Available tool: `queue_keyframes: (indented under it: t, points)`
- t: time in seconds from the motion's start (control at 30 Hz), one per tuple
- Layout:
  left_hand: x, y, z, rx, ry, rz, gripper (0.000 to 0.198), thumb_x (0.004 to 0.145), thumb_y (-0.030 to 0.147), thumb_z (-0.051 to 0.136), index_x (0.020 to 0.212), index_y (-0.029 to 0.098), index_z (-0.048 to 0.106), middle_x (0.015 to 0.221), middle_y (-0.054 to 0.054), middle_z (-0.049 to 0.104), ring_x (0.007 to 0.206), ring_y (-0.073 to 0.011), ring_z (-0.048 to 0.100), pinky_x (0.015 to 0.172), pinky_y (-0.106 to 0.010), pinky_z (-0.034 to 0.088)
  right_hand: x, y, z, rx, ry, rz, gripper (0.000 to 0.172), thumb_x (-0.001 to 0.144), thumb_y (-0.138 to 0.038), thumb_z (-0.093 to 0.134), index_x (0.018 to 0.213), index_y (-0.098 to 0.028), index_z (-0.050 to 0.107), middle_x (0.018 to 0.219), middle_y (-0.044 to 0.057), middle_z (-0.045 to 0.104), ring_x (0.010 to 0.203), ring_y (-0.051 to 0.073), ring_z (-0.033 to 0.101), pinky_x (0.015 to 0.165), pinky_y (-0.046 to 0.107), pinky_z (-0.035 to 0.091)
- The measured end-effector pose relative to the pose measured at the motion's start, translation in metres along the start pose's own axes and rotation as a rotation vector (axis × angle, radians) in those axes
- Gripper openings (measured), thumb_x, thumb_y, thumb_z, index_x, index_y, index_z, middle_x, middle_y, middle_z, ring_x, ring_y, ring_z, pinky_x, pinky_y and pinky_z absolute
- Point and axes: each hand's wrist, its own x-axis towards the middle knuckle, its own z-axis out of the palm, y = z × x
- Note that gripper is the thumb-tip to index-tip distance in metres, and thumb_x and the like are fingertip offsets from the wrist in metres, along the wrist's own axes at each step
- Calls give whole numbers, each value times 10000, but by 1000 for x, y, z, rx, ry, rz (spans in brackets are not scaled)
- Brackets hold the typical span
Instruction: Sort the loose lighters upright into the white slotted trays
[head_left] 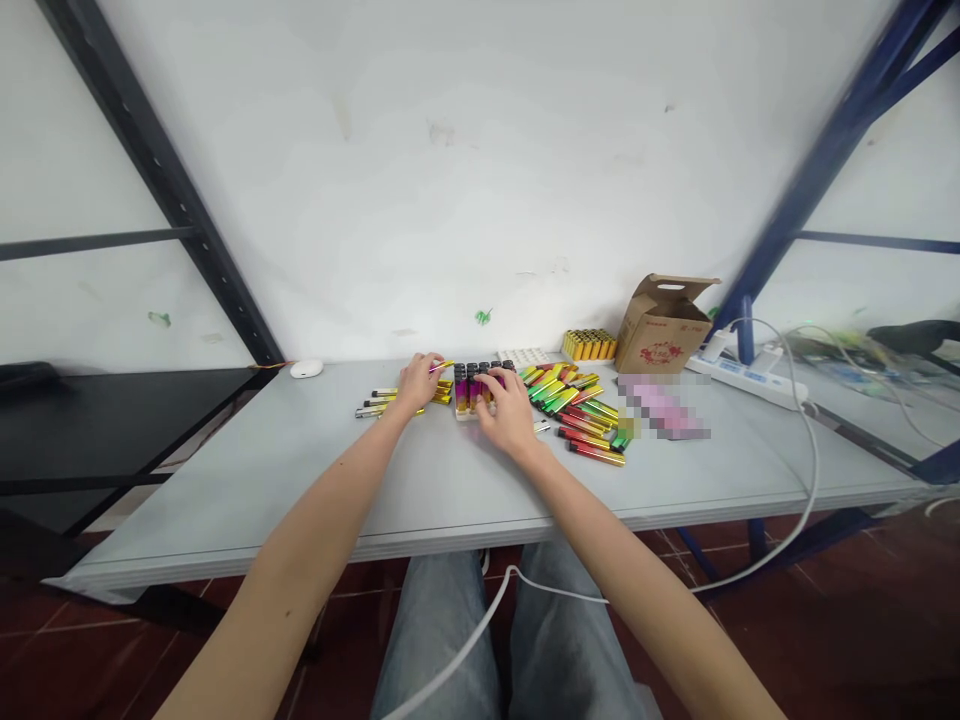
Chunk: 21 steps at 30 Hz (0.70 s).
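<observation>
My left hand [417, 385] pinches a thin pink-and-yellow stick [442, 367] above a row of gold sticks [382, 401] lying on the grey table [300, 470]. My right hand [508, 410] rests, fingers curled, on a small tray of upright purple-and-pink sticks with black caps [472, 385]. To the right of that hand lies a heap of green, yellow and red sticks [581, 410].
An open cardboard box [664, 325], a block of yellow upright pieces [589, 345] and a white tray [523, 356] stand at the back. A white power strip [750, 378] and cable lie right. A white oval object [306, 369] sits left. Metal shelving flanks both sides.
</observation>
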Motion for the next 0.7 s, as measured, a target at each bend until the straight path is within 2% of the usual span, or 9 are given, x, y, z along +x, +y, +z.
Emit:
queue_keyframes:
  t: [0.17,0.3,0.43,0.5,0.6,0.7]
  points:
    - [-7,1,-19,-265,274,130,356,862,221,609,1216,230,575,988,-39,617,928,-199,626,909,-338,498,1,1,1,-11,25,-8,427,863,-210,508,1275,-177,616,1303,134,565,1209,289,489,1062,455,411]
    - [-17,18,-49,-400,383,239,498,806,183,686,1272,242,520,945,-3,659,901,-179,645,915,-344,504,3,0,1,4,76,-16,506,857,-219,515,1358,-148,537,1327,144,550,1230,288,484,1084,452,397]
    - [-31,51,-78,-406,310,328,644,781,211,742,1348,280,446,945,20,688,917,-174,660,921,-344,496,3,-1,2,3,123,-49,564,864,-248,537,1417,-167,461,1364,144,532,1268,286,474,1088,455,395]
    - [-37,66,-87,-340,295,374,624,767,219,760,1318,276,472,914,27,701,988,-202,648,982,-384,451,4,-1,1,-11,167,-59,521,879,-267,546,1390,-178,489,1346,139,550,1246,281,494,1072,446,407]
    - [-42,82,-90,-300,258,415,577,746,210,776,1256,256,510,885,24,709,1080,-234,619,1016,-409,413,5,2,-3,-44,250,-37,361,909,-290,548,1253,-194,602,1225,122,627,1144,271,547,1015,432,437]
    - [-44,89,-85,-334,224,408,570,748,233,773,1253,250,509,859,23,712,1056,-234,631,1002,-402,421,6,7,-7,-33,273,-35,261,926,-322,550,1131,-205,661,1122,104,678,1060,260,578,972,416,451]
